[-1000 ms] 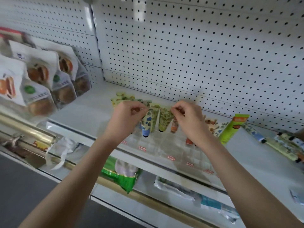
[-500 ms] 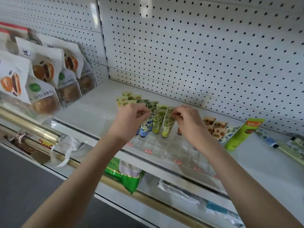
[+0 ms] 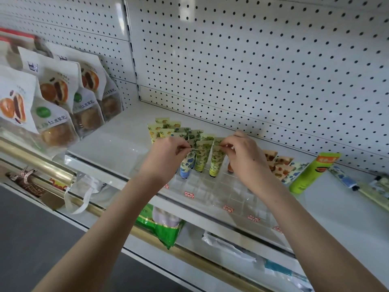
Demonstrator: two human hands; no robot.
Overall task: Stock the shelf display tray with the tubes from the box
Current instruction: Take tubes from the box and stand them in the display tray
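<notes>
At frame centre, the left hand [image 3: 166,152] pinches the crimped top of a blue-capped tube [image 3: 186,167] and the right hand [image 3: 244,158] that of a green tube [image 3: 216,161]. Both tubes, raised 1 second ago, now stand cap-down in the clear display tray [image 3: 212,193], whose front cells remain unfilled.

One camera covers the scene; it is worn on my head. It faces forward and down onto the shelf [image 3: 117,142], near enough that my forearms enter from the bottom edge and fill the lower frame. My left hand [image 3: 166,157] and right hand [image 3: 246,159] sit at frame centre, at the tubes [image 3: 202,157] in the display tray [image 3: 210,192]. The wide-angle lens bows the pegboard [image 3: 252,70] towards the edges; a lower shelf [image 3: 195,232] shows beneath.
</notes>
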